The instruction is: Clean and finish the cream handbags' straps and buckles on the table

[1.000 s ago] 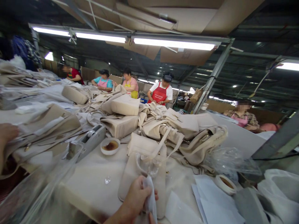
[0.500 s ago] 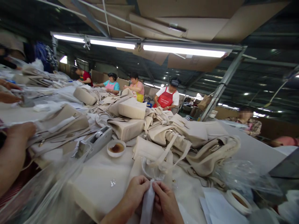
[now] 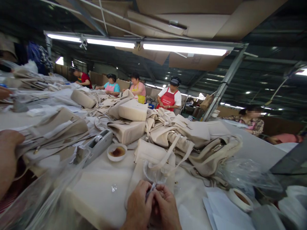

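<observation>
My left hand (image 3: 137, 207) and my right hand (image 3: 166, 209) are pressed together at the bottom middle, fingers closed on a small piece of white paper (image 3: 151, 189) pinched between them. Most of the paper is hidden inside my hands. Just beyond them lies a cream handbag (image 3: 153, 159) flat on the table, its strap looped over it and a clear plastic film over its handle.
A heap of cream handbags (image 3: 192, 134) fills the table's middle. A grey tape dispenser (image 3: 94, 147), a small white dish (image 3: 117, 151), a tape roll (image 3: 241, 198) and white paper sheets (image 3: 223, 212) lie around. Another person's arm (image 3: 8, 156) is at left; several workers stand behind.
My right hand came up to join the left on the white paper, and the long strip that hung down is now bunched inside both hands. The view shifted slightly.
</observation>
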Available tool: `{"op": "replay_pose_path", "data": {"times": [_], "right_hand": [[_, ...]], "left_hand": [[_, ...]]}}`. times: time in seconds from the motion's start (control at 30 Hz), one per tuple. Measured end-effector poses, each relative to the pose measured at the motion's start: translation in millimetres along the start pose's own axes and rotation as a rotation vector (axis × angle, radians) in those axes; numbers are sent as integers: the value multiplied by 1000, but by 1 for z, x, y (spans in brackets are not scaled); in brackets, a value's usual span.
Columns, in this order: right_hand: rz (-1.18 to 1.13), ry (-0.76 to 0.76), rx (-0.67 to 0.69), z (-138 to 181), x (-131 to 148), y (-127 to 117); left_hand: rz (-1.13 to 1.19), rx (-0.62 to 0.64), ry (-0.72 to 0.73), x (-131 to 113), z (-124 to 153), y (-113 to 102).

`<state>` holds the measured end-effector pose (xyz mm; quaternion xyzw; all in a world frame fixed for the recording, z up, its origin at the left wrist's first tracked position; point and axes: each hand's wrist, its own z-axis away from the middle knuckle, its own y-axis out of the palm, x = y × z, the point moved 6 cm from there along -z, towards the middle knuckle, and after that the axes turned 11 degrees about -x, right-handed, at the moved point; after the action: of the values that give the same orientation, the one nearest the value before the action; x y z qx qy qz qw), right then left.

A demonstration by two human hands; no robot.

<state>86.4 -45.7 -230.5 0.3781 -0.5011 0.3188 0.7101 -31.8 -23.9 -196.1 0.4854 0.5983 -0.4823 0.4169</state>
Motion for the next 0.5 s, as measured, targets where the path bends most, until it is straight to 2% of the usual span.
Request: {"op": "replay_pose_path", "data": {"times": [0.07,0.17,0.23,0.3,0.37,0.5], "right_hand": [[40,-39,-34,0,2,-1],[20,-83,-53,6,13,2],[-55,-26,-67,13,19,7],[-134,57,-93,19,23,13],[-195,86,-113,20,27,19],[-230,92,-103,14,28,24]], "left_hand": [[-11,9,-27,2,-1,1],[-5,33,46,-4,-4,0],[1,57,108,-9,-5,-1],[46,87,98,-7,-7,0],[162,127,-31,3,-10,4],[445,239,-547,35,-4,21]]}}
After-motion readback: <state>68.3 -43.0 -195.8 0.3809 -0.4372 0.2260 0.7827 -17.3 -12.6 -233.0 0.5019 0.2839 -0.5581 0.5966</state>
